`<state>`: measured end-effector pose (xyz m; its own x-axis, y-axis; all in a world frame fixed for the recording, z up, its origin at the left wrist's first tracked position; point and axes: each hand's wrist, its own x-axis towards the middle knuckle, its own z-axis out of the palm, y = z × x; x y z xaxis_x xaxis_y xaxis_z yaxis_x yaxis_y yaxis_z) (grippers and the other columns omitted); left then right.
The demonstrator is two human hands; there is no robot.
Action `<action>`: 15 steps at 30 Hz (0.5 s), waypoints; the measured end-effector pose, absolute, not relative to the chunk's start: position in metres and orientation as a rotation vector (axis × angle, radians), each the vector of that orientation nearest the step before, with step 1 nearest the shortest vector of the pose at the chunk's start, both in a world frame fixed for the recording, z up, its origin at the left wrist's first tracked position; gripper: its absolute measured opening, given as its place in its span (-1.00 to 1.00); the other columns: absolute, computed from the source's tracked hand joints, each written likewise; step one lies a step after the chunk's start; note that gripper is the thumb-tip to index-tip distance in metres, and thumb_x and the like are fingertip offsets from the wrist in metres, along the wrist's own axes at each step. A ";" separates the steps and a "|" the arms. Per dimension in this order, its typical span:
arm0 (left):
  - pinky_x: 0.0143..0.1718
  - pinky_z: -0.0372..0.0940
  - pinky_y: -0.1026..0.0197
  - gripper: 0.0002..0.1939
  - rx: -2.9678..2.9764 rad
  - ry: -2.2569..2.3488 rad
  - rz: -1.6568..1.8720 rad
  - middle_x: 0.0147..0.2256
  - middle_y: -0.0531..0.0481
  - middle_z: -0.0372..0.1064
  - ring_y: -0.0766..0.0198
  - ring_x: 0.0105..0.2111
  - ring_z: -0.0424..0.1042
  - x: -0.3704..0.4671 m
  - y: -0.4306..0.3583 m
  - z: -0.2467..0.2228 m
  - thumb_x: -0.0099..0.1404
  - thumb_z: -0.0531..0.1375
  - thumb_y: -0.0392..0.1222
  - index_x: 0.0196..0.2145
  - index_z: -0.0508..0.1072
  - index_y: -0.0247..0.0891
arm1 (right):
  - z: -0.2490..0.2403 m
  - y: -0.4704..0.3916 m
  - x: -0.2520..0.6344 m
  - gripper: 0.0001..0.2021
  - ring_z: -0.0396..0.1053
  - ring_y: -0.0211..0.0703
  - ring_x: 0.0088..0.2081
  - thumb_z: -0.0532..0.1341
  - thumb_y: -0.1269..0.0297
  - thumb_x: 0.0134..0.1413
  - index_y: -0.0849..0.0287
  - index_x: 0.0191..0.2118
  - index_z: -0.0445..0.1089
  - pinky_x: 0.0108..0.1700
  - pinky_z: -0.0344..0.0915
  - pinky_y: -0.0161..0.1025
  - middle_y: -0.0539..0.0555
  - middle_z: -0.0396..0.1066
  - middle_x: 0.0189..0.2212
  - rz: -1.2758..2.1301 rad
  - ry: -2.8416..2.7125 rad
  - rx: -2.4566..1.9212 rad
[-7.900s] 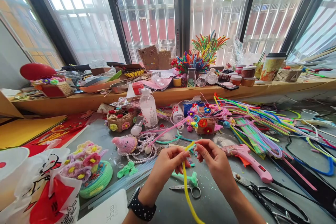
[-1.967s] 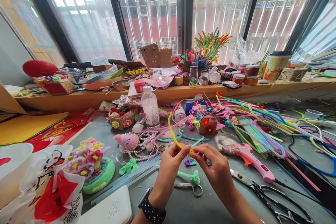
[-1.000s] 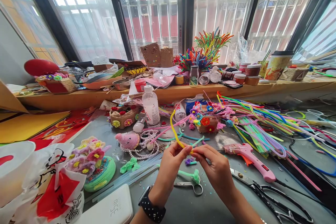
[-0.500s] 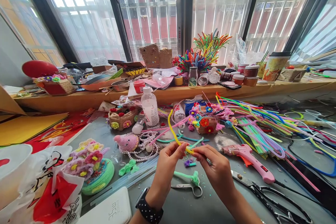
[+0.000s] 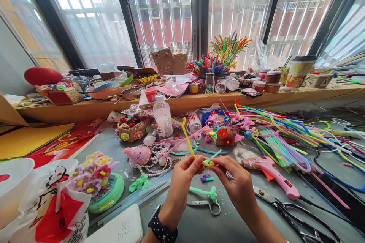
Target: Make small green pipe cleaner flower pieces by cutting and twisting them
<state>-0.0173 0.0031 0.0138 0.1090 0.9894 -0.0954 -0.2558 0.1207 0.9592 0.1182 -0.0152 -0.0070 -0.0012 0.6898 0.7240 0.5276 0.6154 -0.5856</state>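
Observation:
A yellow pipe cleaner (image 5: 188,140) is pinched between both hands, its long free end rising up and to the left. My left hand (image 5: 185,174) grips it between thumb and fingers near the bend. On the right, my right hand (image 5: 234,174) pinches the other end of its short folded part. Below the hands lie small silver scissors (image 5: 212,205) and a green pipe cleaner piece (image 5: 202,191) with a curled end. A small purple flower piece (image 5: 204,177) rests on the table between the hands.
A pink glue gun (image 5: 273,174) and large black-handled scissors (image 5: 296,212) lie at the right, with loose pipe cleaners (image 5: 273,140) behind. A bottle (image 5: 163,117), pearl strands (image 5: 168,150) and a flower basket (image 5: 225,136) stand beyond the hands. At the left is a green flower ornament (image 5: 110,197).
The yellow pipe cleaner's free end has swung slightly left and up. My right hand has shifted a little to the right.

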 end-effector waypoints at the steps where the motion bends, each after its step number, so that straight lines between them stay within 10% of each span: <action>1: -0.40 0.18 0.34 -0.76 0.990 0.995 1.176 -0.53 0.02 0.33 0.41 -0.52 0.23 -0.017 0.003 0.014 -0.07 0.24 -0.10 -0.50 0.47 -0.35 | -0.007 -0.015 0.118 -0.88 0.33 -0.24 -0.45 0.11 0.41 0.00 0.18 -0.31 0.35 -0.41 0.30 -0.31 0.06 0.39 -0.45 0.171 -1.663 -1.016; 15: -0.56 0.13 0.41 -0.73 1.033 0.997 1.285 -0.61 0.08 0.30 0.48 -0.62 0.19 -0.019 0.002 0.016 0.07 0.14 -0.08 -0.33 0.46 -0.32 | 0.016 -0.016 0.139 -0.88 0.33 -0.19 -0.40 0.07 0.32 0.04 0.18 -0.41 0.33 -0.33 0.25 -0.28 0.06 0.37 -0.43 0.107 -1.738 -1.281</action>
<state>-0.0190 0.0022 0.0160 0.0394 0.9992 -0.0034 -0.2512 0.0132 0.9678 0.1394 -0.0159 0.0156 -0.0106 0.7829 0.6220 0.7012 0.4493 -0.5536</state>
